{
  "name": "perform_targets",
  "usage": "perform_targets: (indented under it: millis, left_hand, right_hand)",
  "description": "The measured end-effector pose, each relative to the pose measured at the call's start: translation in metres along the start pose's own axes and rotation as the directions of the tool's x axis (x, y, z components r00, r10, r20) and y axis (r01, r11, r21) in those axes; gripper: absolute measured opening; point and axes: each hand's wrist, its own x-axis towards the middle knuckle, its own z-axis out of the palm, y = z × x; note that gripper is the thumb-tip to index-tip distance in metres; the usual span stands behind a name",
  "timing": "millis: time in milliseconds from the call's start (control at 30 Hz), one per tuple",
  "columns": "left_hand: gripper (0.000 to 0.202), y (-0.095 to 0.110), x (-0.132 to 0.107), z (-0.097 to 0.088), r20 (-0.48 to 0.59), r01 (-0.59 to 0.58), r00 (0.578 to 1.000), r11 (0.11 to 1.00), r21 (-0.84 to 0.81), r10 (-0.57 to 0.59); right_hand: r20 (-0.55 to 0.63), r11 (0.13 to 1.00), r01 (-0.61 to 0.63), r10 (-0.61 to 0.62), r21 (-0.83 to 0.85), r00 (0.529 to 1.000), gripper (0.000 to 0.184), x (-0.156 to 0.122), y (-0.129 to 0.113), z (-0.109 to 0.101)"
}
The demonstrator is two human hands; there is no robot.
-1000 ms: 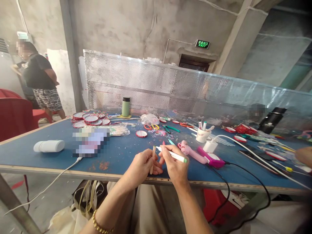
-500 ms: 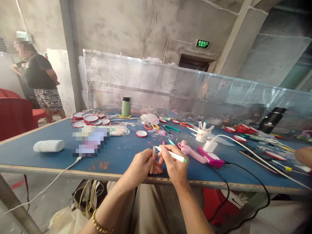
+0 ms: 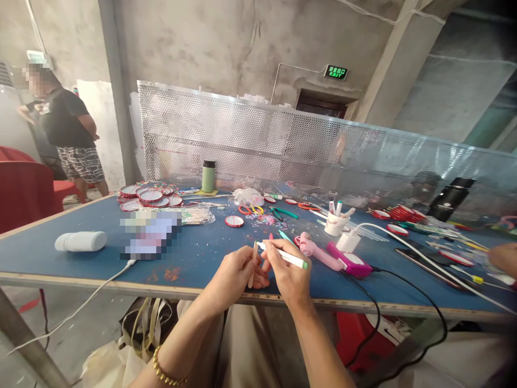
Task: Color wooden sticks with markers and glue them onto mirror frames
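Observation:
My left hand (image 3: 236,275) is closed round a thin wooden stick (image 3: 253,263), held nearly upright over the near edge of the blue table (image 3: 81,264). My right hand (image 3: 287,272) grips a white marker with a green cap end (image 3: 285,255); its tip touches the top of the stick. A gold bead bracelet (image 3: 165,372) is on my left wrist. Just beyond my hands lie a pink glue gun (image 3: 319,253) and a magenta device (image 3: 350,263).
On the table are red-rimmed round discs (image 3: 149,196), a green flask (image 3: 208,177), a white cylinder (image 3: 81,241), a cup of pens (image 3: 336,222), scissors, cables and a black flask (image 3: 450,199). A perforated metal screen (image 3: 283,145) backs it. A person (image 3: 68,134) stands far left.
The marker tip shifted very slightly against the stick's top. Both hands stay in place. The person at far left turned a little.

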Motion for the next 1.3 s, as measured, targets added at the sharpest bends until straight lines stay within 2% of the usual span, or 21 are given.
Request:
perform_targets:
  millis: [1300]
  left_hand:
    - [0.031,0.0050,-0.0026,-0.0003,-0.008,0.011,1.000,1.000,-0.008,-0.011]
  right_hand:
    - [-0.021,0.999,-0.010,0.009,-0.034,1.000,0.022,0.0001,-0.0010,0.0001]
